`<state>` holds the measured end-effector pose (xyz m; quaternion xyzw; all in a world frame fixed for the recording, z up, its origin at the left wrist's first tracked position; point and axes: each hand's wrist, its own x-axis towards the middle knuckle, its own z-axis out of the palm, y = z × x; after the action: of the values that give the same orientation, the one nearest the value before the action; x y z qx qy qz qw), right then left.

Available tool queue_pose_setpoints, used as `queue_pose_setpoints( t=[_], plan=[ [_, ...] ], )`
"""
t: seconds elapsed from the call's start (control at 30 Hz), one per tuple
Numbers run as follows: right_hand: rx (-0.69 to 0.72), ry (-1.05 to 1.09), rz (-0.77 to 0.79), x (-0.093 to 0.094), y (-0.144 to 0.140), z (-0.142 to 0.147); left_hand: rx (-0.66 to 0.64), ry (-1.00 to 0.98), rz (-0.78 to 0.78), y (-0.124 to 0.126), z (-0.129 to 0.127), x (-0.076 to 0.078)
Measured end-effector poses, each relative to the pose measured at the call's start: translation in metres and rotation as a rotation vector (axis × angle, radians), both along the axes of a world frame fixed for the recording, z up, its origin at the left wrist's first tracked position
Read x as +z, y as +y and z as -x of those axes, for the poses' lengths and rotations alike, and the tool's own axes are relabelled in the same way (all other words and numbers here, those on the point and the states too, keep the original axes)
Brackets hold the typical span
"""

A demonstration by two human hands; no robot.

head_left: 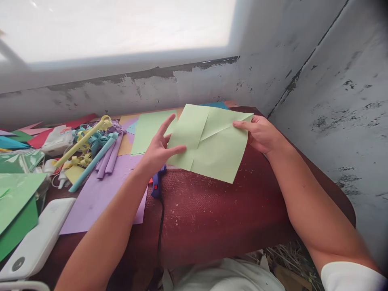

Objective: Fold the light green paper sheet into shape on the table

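White device: one flat white device (36, 242) lay at the near left edge of the table, just beside a green folded card (15, 206).
Glue gun at far left: one white glue gun (57, 141) rested behind a heap of rolled paper tubes (97, 155): one yellow, one blue and about three lilac, with curled paper strips tangled among them; the exact count of strips could not be told.
Flat sheets: one lilac sheet (100, 194) lay under the left forearm, and one light green sheet (148, 129) lay flat behind it, with orange, red and blue sheets partly hidden beyond.
Blue tool: one blue glue gun (157, 184) lay below the left wrist, its black cord running toward the person.
Left hand: the left hand (157, 151) was open, fingers spread, thumb pressed on the left edge of the creased green paper.
Creased green paper: one creased green paper (209, 141) was held between both hands, lifted slightly above the dark red table cover (212, 210), tilted, its creases running from the middle outward.
Right hand: the right hand (262, 133) pinched the sheet's right corner, fingers curled behind it.
Key relation: the sheet lay right of the left fingers and left of the right fingers; both hands touched it, neither nearer.
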<state>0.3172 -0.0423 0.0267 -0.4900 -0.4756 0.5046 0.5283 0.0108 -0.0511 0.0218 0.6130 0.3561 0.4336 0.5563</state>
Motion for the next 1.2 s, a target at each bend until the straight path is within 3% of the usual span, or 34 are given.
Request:
queue_pose_setpoints(
  t=[0.1, 0.2, 0.4, 0.47, 0.6, 0.77, 0.9, 1.2],
  plan=[
    [0.002, -0.083, -0.071, 0.001, 0.0, -0.003, 0.083, 0.066, -0.042, 0.001, 0.0, -0.003],
    [0.171, -0.169, 0.026, 0.01, -0.005, -0.016, 0.13, 0.189, 0.051, 0.006, 0.005, -0.005],
    [0.713, -0.407, 0.274, 0.034, -0.021, -0.046, -0.046, 0.306, 0.345, 0.01, 0.014, 0.0],
    [0.801, -0.469, 0.316, 0.034, -0.021, -0.042, -0.153, 0.352, 0.374, 0.007, 0.012, 0.003],
    [0.587, -0.461, 0.235, 0.018, -0.013, -0.016, -0.273, 0.452, 0.328, 0.002, 0.009, 0.007],
    [0.501, -0.526, 0.151, -0.006, -0.001, 0.002, -0.19, 0.622, 0.101, 0.002, 0.008, 0.004],
    [0.548, -0.585, 0.181, -0.014, 0.003, -0.001, -0.117, 0.711, -0.017, 0.005, 0.008, -0.002],
    [0.668, -0.802, -0.024, -0.01, -0.007, 0.014, -0.187, 0.731, -0.051, 0.003, 0.002, -0.005]
  ],
)
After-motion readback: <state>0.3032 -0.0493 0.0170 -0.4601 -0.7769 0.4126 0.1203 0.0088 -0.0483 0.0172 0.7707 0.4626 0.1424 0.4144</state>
